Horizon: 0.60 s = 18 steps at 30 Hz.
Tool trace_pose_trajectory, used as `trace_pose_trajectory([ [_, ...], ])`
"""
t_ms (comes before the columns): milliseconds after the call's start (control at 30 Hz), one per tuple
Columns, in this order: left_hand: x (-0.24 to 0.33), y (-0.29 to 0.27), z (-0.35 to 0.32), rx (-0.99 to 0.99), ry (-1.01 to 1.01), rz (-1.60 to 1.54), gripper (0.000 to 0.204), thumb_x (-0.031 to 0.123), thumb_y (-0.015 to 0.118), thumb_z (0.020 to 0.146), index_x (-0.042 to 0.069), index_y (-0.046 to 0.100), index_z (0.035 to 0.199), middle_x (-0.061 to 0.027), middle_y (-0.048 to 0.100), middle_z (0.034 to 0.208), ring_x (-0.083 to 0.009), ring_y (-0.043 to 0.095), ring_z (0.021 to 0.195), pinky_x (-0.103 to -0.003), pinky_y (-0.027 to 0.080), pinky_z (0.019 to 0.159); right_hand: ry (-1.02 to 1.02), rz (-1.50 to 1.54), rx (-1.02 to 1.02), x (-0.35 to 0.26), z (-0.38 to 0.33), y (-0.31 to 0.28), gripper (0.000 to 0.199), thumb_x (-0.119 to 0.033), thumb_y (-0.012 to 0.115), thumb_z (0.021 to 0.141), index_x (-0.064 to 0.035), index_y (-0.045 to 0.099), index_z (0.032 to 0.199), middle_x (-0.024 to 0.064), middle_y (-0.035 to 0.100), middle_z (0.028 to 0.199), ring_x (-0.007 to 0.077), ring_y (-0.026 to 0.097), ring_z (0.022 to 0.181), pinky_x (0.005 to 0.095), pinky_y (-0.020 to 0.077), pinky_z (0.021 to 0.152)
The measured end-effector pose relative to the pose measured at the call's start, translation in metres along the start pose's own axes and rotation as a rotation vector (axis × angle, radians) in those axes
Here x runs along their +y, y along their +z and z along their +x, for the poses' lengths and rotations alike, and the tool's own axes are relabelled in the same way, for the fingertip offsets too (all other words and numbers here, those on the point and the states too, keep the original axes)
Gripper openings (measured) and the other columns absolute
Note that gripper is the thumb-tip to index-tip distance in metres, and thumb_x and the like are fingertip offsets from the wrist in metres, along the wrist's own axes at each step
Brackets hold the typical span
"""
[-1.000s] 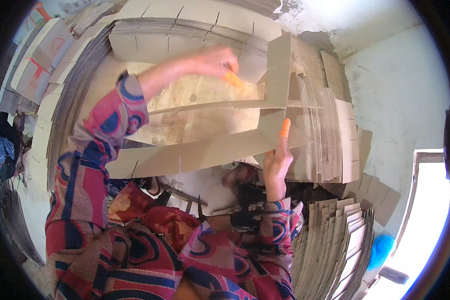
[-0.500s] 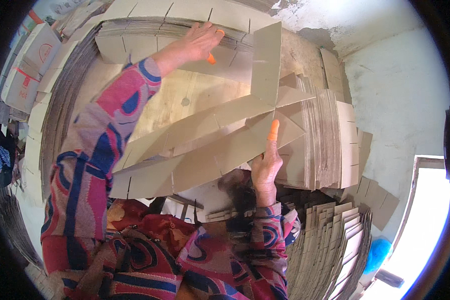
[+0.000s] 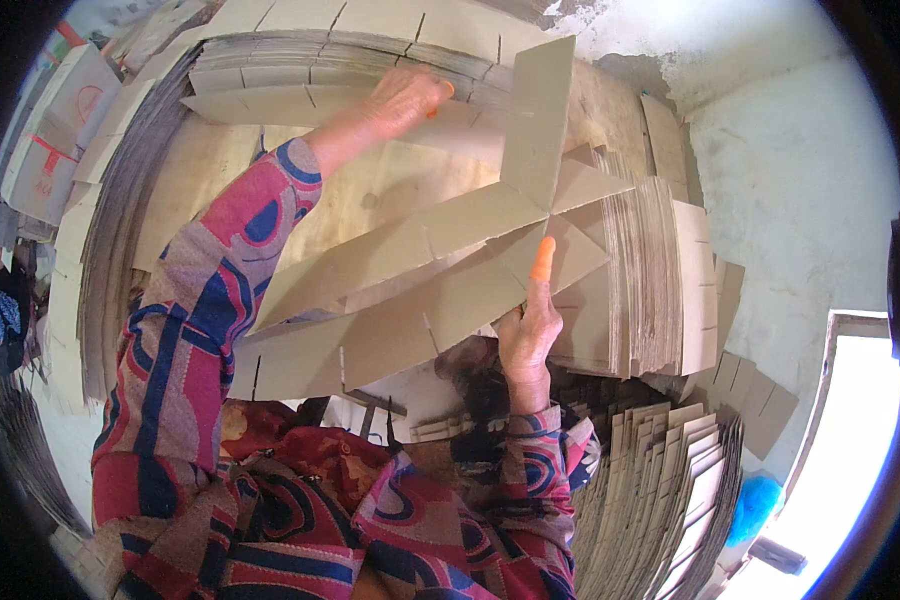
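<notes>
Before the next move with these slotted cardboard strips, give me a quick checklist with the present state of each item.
1. Right hand supports the assembled cardboard divider at its near edge: ok.
2. Left hand is on the stack of flat cardboard strips at the far side: ok.
3. Left hand has one single strip pinched: cannot tell.
4. Upright cross strip is seated in its slot: ok, it stands in the long strips.
5. Orange finger cot on the right fingertip is in place: ok.
6. Free slots show on the long strips: ok.

Cardboard stacks (image 3: pixel 660 270) apparently all around.
</notes>
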<state>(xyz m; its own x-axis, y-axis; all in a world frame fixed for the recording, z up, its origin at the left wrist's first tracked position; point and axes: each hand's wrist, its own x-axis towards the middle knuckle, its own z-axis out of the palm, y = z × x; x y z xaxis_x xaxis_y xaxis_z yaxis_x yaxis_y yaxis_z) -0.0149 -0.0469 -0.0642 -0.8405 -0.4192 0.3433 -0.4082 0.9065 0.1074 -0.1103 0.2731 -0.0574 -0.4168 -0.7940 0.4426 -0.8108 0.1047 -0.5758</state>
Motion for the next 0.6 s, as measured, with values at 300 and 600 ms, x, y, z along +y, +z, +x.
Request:
trace_pose_trajectory([
  [300, 0.019, -0.001, 0.008, 0.021, -0.009, -0.095, 0.007, 0.002, 0.061, 0.070, 0.004, 0.056, 0.075, -0.0121, 0.063, 0.078, -0.0322, 0.061, 0.079, -0.043, 0.049, 0.062, 0.004, 0.017, -0.019, -0.006, -0.004, -0.009, 0.090, 0.016, 0.044, 0.063, -0.0109, 0.028, 0.147, 0.0201, 0.065, 0.097, 0.0271, 0.059, 0.060, 0.0305, 0.0494, 0.059],
  [600, 0.039, -0.004, 0.013, 0.035, 0.041, -0.114, 0.008, -0.002, 0.060, 0.068, 0.003, 0.059, 0.073, -0.0142, 0.063, 0.077, -0.0341, 0.062, 0.081, -0.043, 0.050, 0.063, 0.013, -0.024, -0.041, -0.001, -0.012, -0.017, 0.090, 0.017, 0.043, 0.062, -0.0096, 0.029, 0.147, 0.0234, 0.064, 0.102, 0.0273, 0.059, 0.061, 0.0293, 0.0495, 0.060],
])
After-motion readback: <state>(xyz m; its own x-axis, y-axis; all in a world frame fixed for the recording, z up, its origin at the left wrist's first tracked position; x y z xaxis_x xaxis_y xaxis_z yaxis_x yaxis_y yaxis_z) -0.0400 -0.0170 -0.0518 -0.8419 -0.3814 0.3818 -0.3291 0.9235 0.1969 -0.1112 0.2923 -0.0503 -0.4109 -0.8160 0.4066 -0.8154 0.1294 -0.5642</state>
